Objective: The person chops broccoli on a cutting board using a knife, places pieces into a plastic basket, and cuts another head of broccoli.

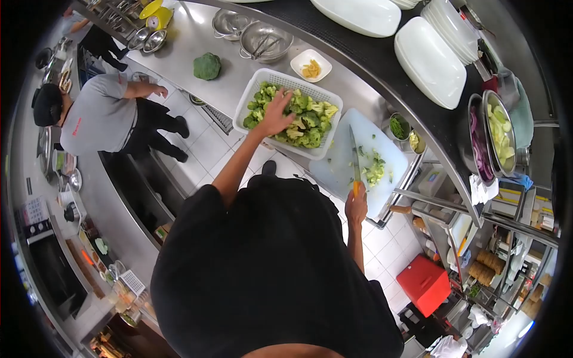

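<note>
1. Far L: co-worker in grey shirt (98, 110), well apart from the work.
2. Whole broccoli head (207, 66) on steel counter (179, 73), L of & beyond the basket.
3. White perf. basket (304, 82), approx. full of broccoli florets (307, 127); its long axis slants from upper L to lower R of view.
4. L hand (277, 115): in basket, palm down, fingers spread wide; florets lie under & around them.
5. Pale cutting board (329, 171), just R of basket; can't tell if they touch.
6. Knife (356, 162) w/ orange handle, over board. Blade extends ahead of the grip; tip points away from wearer, toward board's far side, leaning slightly L. Long axis near-vertical in view.
7. R hand (356, 206): closed round the knife's handle, at board's near side; only front part of handle shows past the fingers.
8. Chopped green pcs (375, 170) on board, in loose pile just R of the blade; a few bits scattered about.
</note>
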{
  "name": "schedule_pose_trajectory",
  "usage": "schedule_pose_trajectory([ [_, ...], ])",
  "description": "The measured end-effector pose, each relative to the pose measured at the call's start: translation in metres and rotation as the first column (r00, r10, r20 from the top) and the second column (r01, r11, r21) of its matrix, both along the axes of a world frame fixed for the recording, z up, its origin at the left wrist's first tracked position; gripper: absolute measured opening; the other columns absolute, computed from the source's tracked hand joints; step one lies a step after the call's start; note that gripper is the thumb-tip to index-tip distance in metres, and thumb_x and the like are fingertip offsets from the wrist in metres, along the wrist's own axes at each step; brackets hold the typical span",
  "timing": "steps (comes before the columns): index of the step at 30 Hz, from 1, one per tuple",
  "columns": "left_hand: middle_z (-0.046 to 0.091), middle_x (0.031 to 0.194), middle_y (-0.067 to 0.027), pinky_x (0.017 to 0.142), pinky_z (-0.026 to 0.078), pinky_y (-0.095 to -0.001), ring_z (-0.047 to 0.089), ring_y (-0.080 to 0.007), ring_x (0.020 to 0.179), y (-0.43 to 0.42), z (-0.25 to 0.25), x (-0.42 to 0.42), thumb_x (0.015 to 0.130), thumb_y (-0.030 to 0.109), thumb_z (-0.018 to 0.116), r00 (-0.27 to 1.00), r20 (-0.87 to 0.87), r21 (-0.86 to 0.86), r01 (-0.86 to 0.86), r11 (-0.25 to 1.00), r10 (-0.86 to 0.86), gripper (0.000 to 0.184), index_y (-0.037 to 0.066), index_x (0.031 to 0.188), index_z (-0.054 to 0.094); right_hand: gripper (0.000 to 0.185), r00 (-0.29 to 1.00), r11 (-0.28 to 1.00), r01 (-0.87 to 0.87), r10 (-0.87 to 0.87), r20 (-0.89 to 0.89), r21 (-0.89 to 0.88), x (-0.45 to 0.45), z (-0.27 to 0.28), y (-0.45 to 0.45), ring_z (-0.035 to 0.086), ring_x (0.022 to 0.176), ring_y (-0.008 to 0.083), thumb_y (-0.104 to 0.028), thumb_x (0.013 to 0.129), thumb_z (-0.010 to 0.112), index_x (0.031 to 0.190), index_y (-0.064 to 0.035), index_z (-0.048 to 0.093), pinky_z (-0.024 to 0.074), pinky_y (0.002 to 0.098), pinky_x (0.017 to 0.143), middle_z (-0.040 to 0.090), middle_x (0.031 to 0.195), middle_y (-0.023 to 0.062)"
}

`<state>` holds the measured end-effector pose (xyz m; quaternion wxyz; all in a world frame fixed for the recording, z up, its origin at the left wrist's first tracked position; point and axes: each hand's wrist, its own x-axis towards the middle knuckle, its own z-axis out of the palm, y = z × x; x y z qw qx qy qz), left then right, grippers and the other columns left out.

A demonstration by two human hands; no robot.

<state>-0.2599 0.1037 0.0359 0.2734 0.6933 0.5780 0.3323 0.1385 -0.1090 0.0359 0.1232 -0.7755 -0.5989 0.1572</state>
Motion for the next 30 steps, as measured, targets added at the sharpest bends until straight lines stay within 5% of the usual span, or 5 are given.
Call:
schedule_pose_trajectory([
  [4,0.043,0.155,-0.0234,0.121,0.028,-0.0522,0.04,-0.042,0.144,0.008,-0.003,-0.095,0.089,0.013,0.067,0.954,0.17,0.345,-0.291,0.892,0.246,0.062,0.004,0.147,0.047,0.058,0.998,0.998,0.056,-0.057,-0.021,-0.023,-0.026,0.004,0.025,0.061,0.107,0.0498,-0.018,0.098,0.058,0.153,-0.0169,0.038,0.0511,0.0571,0.089,0.056,0.118,0.0266],
  [8,0.037,0.153,-0.0327,0.117,0.031,-0.0554,0.036,-0.0509,0.139,0.04,-0.007,-0.216,0.083,0.019,0.074,0.711,-0.059,0.368,-0.637,0.678,0.7,0.077,0.004,0.151,0.041,0.062,0.998,0.997,0.053,-0.055,0.031,0.06,-0.029,-0.023,0.041,0.054,0.116,0.0485,-0.012,0.095,0.062,0.153,-0.0129,0.039,0.0475,0.0557,0.096,0.054,0.119,0.0278],
  [18,0.01,0.17,-0.02,0.107,0.037,-0.076,0.015,-0.0581,0.15,0.127,-0.041,-0.308,0.069,0.033,0.089,0.707,-0.642,-0.142,-0.49,0.86,0.297,0.119,0.04,0.163,0.016,0.044,0.991,0.991,0.132,-0.132,-0.014,-0.012,-0.049,-0.002,0.025,0.061,0.112,0.0517,-0.023,0.105,0.048,0.146,-0.0076,0.042,0.0506,0.058,0.092,0.057,0.13,0.0314],
  [24,0.03,0.159,-0.0249,0.108,0.045,-0.0637,0.034,-0.0558,0.142,0.15,-0.078,-0.335,0.062,0.035,0.093,0.662,-0.635,0.103,-0.438,0.893,0.398,0.112,0.027,0.155,0.031,0.037,0.962,0.969,0.169,-0.202,-0.183,-0.182,-0.059,0.017,-0.028,0.066,0.094,0.0535,-0.026,0.108,0.046,0.137,-0.0031,0.048,0.0501,0.0582,0.079,0.069,0.103,0.0323],
  [30,0.047,0.134,-0.0306,0.099,0.052,-0.0567,0.056,-0.0481,0.117,0.123,-0.045,-0.317,0.063,0.036,0.092,0.594,-0.327,0.095,-0.753,0.651,0.735,0.095,0.004,0.136,0.041,0.034,0.977,0.989,0.11,-0.125,-0.173,-0.094,-0.045,-0.011,-0.056,0.067,0.092,0.0518,-0.025,0.109,0.047,0.137,-0.0056,0.049,0.0513,0.0561,0.076,0.07,0.099,0.0297],
])
